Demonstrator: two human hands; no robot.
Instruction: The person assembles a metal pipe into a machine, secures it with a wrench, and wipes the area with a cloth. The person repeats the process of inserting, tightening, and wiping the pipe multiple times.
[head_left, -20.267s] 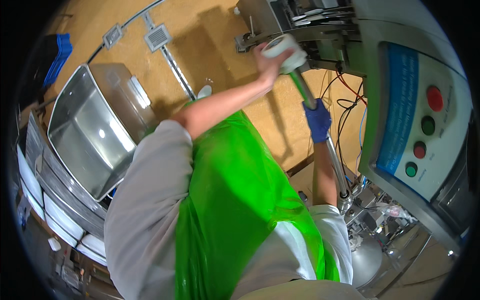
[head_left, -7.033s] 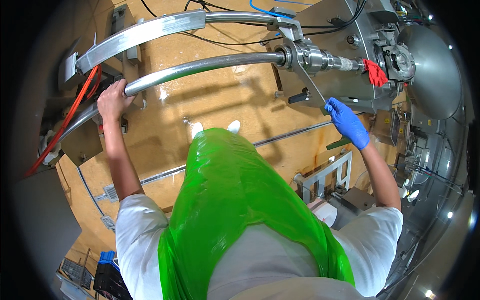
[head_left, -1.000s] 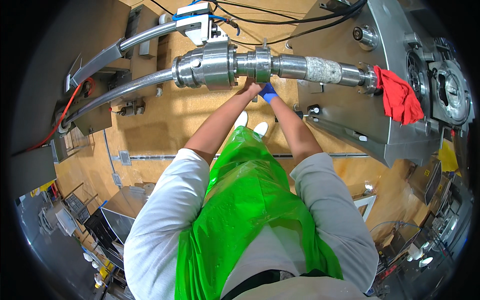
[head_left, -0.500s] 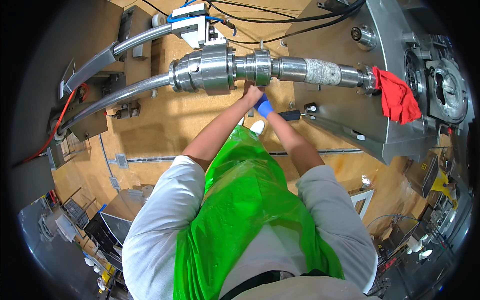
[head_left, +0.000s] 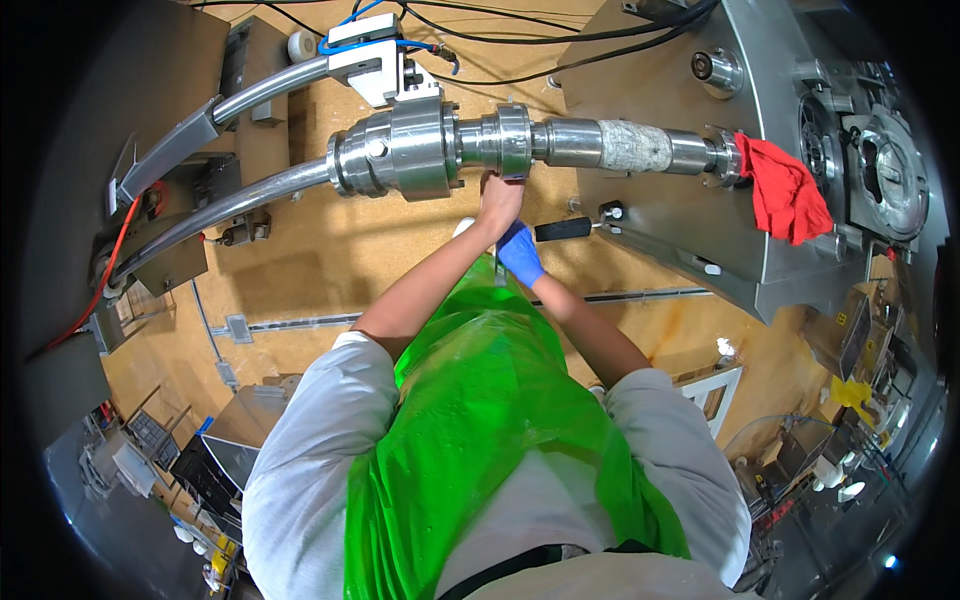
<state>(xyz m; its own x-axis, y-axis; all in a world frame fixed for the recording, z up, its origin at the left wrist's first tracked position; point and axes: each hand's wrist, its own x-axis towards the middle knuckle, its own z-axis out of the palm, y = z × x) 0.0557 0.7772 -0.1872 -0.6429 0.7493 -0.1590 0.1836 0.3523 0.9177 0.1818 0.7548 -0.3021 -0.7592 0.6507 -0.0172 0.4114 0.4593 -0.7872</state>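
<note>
My bare left hand [head_left: 499, 205] reaches up against the underside of a steel ring clamp [head_left: 514, 141] on a horizontal pipe assembly. Its fingers are curled; their tips and whatever they grip are hidden below the clamp. Closer to my body, my right hand [head_left: 520, 254] wears a blue glove and is closed around a narrow metal rod [head_left: 500, 272], whose end shows beside the fingers. Left of the clamp sits a thick steel coupling [head_left: 420, 148]. To its right runs a pipe section with a whitish wrapped band [head_left: 636, 147].
A red cloth [head_left: 785, 190] hangs over the pipe's right end, by a large steel machine [head_left: 680, 225]. A black lever handle [head_left: 563, 229] juts from that machine near my right hand. Curved steel tubes [head_left: 225, 217] lead left; black cables [head_left: 600, 42] cross above. My green apron [head_left: 480, 400] hangs below.
My right hand has drawn back from the clamp toward my body, the metal rod moving with it. My left hand stays at the clamp's underside. The view has shifted slightly.
</note>
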